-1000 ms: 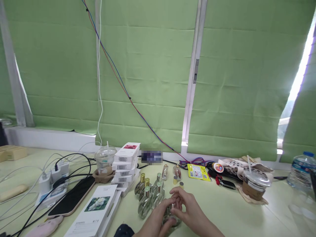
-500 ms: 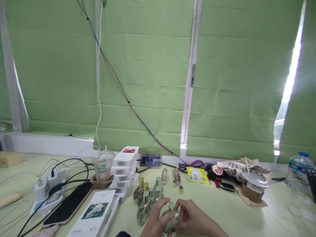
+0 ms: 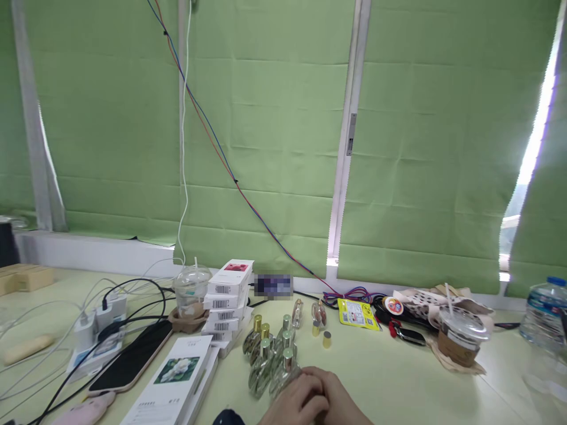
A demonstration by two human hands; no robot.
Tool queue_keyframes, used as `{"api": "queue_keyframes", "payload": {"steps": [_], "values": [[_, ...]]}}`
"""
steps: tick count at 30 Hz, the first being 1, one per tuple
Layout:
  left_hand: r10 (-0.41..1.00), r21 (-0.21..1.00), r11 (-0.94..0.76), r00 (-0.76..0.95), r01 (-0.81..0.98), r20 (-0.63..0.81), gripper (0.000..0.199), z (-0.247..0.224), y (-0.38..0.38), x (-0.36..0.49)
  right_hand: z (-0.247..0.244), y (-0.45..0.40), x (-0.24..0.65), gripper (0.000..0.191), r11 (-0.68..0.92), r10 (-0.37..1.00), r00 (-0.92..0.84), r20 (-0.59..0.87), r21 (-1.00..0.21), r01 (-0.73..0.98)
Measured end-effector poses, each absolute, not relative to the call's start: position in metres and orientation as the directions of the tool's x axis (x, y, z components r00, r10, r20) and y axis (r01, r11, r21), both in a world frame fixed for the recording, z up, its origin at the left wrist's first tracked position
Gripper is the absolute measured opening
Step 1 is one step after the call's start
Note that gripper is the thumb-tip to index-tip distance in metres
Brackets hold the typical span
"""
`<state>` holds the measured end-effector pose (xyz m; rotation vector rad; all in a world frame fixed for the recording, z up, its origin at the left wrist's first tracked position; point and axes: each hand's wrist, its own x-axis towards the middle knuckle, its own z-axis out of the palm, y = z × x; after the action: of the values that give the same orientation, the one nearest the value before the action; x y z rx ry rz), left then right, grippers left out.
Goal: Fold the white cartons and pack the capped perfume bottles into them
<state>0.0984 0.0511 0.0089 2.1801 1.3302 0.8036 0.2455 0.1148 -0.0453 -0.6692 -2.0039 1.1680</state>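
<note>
The left hand (image 3: 295, 402) and right hand (image 3: 335, 396) meet at the tabletop's (image 3: 398, 383) near side, fingers curled; whether they grasp anything, I cannot tell. The nearest green-capped bottle (image 3: 282, 378) stands right by the left hand, clustered with other green-capped and two gold-capped bottles (image 3: 251, 344). The cluster stands between the hands and the stacked boxes (image 3: 227, 302). Beyond lie two loose caps (image 3: 326, 339), a yellow packet (image 3: 358, 314) and, farther right, a cup (image 3: 460, 339)

Single head-worn view, facing forward and down across tabletop (image 3: 390, 389) toward blinds (image 3: 274, 118)
</note>
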Motion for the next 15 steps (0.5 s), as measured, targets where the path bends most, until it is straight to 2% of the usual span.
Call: {"api": "queue_keyframes", "payload": {"steps": [5,12,15], "values": [[0.845,0.423,-0.532,0.430,0.733,0.318,0.037,-0.016,0.058,0.092,-0.019,0.111,0.236,0.054,0.377,0.677,-0.693,0.248,-0.926,0.037],[0.886,0.380,-0.455,0.366,0.805,0.285,0.041,-0.027,0.066,0.090,-0.024,0.120,0.237,0.028,0.412,0.713,-0.656,0.247,-0.905,0.108],[0.896,0.370,-0.432,0.345,0.823,0.278,0.044,-0.024,0.065,0.090,-0.029,0.122,0.238,0.024,0.411,0.740,-0.615,0.270,-0.906,0.097]]}}
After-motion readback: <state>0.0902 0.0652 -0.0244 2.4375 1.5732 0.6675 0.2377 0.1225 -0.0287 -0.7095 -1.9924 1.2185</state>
